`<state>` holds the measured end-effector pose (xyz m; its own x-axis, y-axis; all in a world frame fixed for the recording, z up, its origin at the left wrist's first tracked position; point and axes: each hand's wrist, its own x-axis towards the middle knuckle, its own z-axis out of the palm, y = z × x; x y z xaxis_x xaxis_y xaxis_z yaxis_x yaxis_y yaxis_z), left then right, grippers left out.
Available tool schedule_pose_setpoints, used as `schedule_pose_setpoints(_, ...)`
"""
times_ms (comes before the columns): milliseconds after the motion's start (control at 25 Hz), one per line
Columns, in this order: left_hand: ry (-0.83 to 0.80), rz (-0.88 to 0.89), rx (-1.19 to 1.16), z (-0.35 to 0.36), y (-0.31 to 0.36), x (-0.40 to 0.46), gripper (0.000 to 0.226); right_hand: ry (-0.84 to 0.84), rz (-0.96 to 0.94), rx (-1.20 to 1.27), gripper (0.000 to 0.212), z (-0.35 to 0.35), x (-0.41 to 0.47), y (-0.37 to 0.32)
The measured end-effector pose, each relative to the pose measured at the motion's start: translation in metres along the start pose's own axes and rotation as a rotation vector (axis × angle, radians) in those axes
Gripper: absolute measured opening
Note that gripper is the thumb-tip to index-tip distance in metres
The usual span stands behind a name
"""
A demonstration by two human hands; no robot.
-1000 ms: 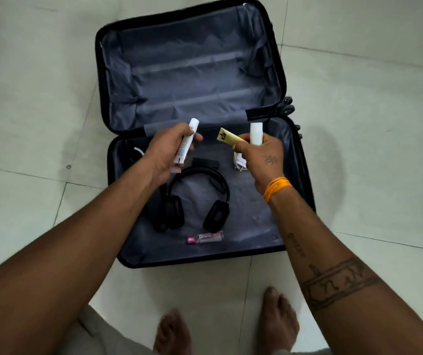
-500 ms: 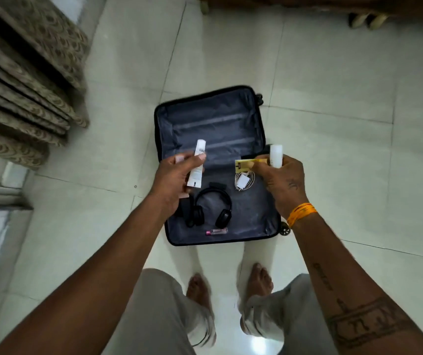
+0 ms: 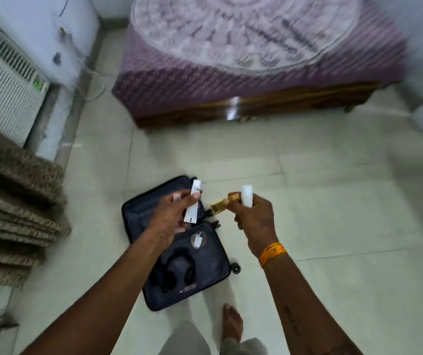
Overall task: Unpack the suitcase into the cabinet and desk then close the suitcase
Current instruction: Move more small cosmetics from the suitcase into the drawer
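Observation:
The black suitcase (image 3: 213, 285) lies open on the tiled floor below my hands. Inside it I see black headphones (image 3: 177, 269), a coiled white charger cable (image 3: 198, 240) and a small pink item (image 3: 189, 288). My left hand (image 3: 170, 216) grips a white tube (image 3: 193, 204) above the suitcase lid. My right hand (image 3: 254, 219) holds a white bottle (image 3: 247, 196) upright and pinches a yellow tube (image 3: 222, 204) beside it.
A bed with a purple patterned cover (image 3: 256, 60) and wooden frame stands ahead. A white air cooler (image 3: 5, 85) and folded brown curtains (image 3: 13, 213) are at the left. My bare foot (image 3: 232, 326) is near the suitcase's front edge.
I have stood up and the view has lifted, so the suitcase looks smaller and the bed has come into sight. Both hands hold the same items, raised higher.

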<state>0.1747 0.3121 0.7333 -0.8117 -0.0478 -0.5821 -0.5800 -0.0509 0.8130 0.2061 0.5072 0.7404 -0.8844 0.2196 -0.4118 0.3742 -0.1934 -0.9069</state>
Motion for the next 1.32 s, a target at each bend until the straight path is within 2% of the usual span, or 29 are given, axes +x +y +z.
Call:
schedule_pose_setpoints(120, -0.165, 0.022, 0.071, 0.073, 0.037, -0.028, 0.027, 0.134, -0.052, 0.010, 0.011, -0.058, -0.027, -0.042)
schedule_pose_setpoints(320, -0.465, 0.080, 0.177, 0.176, 0.057, -0.060, 0.045, 0.379, -0.134, 0.055, 0.012, -0.150, -0.074, -0.086)
schedule_pose_setpoints(560, -0.803, 0.078, 0.314, 0.288, 0.040, -0.111, 0.034, 0.737, -0.174, 0.178, 0.016, -0.245, -0.149, -0.087)
schedule_pose_setpoints(720, -0.985, 0.071, 0.440, 0.354, 0.010, -0.153, 0.038, 0.927, -0.188, 0.245, 0.016, -0.295, -0.196, -0.068)
schedule_pose_setpoints(1000, -1.183, 0.060, 0.606, 0.501, -0.059, -0.238, 0.021, 1.203, -0.219, 0.330, 0.022, -0.435, -0.279, -0.039)
schedule_pose_setpoints(1080, -1.222, 0.041, 0.606, 0.553, -0.085, -0.272, 0.025, 1.250, -0.219, 0.344, 0.022, -0.490, -0.302, -0.032)
schedule_pose_setpoints(1200, -1.251, 0.014, 0.625, 0.633, -0.124, -0.326, 0.045, 1.299, -0.228, 0.364, 0.025, -0.577, -0.329, -0.024)
schedule_pose_setpoints(1320, -1.243, -0.042, 0.633, 0.700, -0.156, -0.367, 0.044, 1.338, -0.223, 0.364, 0.027, -0.647, -0.350, -0.023)
